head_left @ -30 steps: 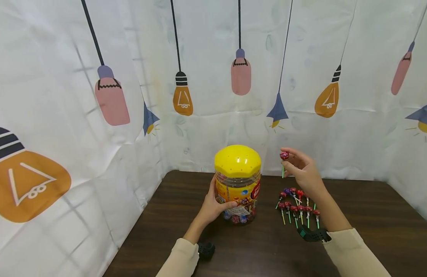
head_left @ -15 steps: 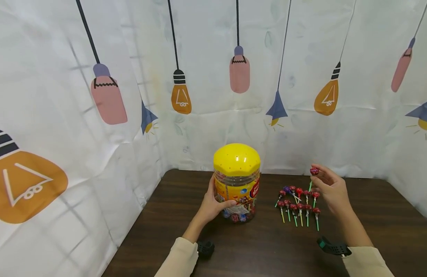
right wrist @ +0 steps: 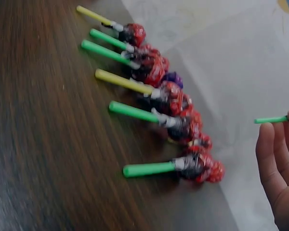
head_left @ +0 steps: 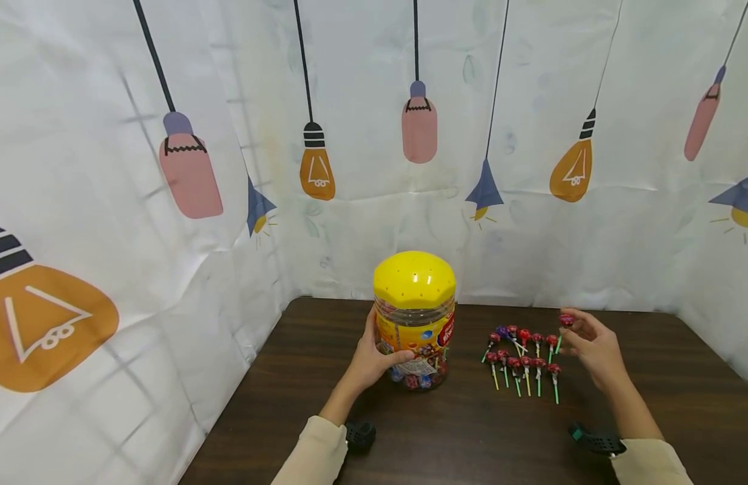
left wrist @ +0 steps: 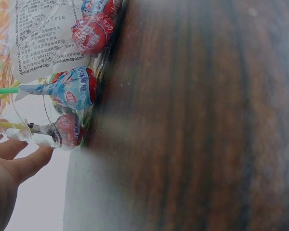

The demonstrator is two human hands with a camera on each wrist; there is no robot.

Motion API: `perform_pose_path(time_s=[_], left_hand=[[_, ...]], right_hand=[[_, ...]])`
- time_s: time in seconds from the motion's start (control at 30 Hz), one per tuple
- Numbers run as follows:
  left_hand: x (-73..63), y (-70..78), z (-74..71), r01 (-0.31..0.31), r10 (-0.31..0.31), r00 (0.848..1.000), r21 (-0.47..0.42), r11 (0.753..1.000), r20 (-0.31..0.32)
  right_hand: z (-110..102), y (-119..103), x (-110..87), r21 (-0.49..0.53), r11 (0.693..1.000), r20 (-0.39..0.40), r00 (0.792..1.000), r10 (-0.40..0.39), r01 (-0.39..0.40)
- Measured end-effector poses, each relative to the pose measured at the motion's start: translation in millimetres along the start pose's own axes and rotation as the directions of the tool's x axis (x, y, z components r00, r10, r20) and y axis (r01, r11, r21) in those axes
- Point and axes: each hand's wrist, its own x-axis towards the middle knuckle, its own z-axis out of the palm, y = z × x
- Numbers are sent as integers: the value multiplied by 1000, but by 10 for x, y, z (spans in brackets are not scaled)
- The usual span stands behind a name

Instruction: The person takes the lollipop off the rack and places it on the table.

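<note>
A clear plastic jar (head_left: 418,340) with a yellow lid (head_left: 415,279) and a colourful label stands upright on the table. My left hand (head_left: 374,357) grips its side, thumb across the front. Wrapped lollipops (left wrist: 77,89) show through the jar's wall in the left wrist view. My right hand (head_left: 597,347) pinches a red-wrapped lollipop (head_left: 567,320) at the far right end of the back row. Its green stick (right wrist: 270,120) points out from the fingers in the right wrist view. Two rows of lollipops (head_left: 525,364) lie beside the jar, mostly red with one purple.
The dark wooden table (head_left: 459,438) runs back to a white cloth backdrop (head_left: 362,236) printed with hanging lamps. Another cloth side (head_left: 137,303) closes in on the left. Each wrist wears a black strap (head_left: 595,441).
My right hand has carried the lollipop to the right and down, from beside the jar to the end of the back row. My left hand stays on the jar.
</note>
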Motion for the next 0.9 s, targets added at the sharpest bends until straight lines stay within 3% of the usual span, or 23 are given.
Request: perform_pose_path(time_s=[0.27, 0.4, 0.57, 0.9], left_hand=[[-8, -8, 1, 9, -9, 1000, 11, 1000, -6], [-12, -15, 6, 13, -12, 1000, 15, 1000, -3], [-12, -13, 13, 11, -11, 1000, 16, 1000, -4], [3, 0, 4, -1, 1, 1000, 14, 1000, -8]], right_hand=[[-108, 110, -28, -145, 989, 43, 998, 45, -39], [-141, 162, -52, -247, 968, 69, 995, 69, -50], [-181, 205, -75, -305, 950, 91, 990, 103, -71], [-237, 240, -62, -404, 904, 168, 960, 224, -140]])
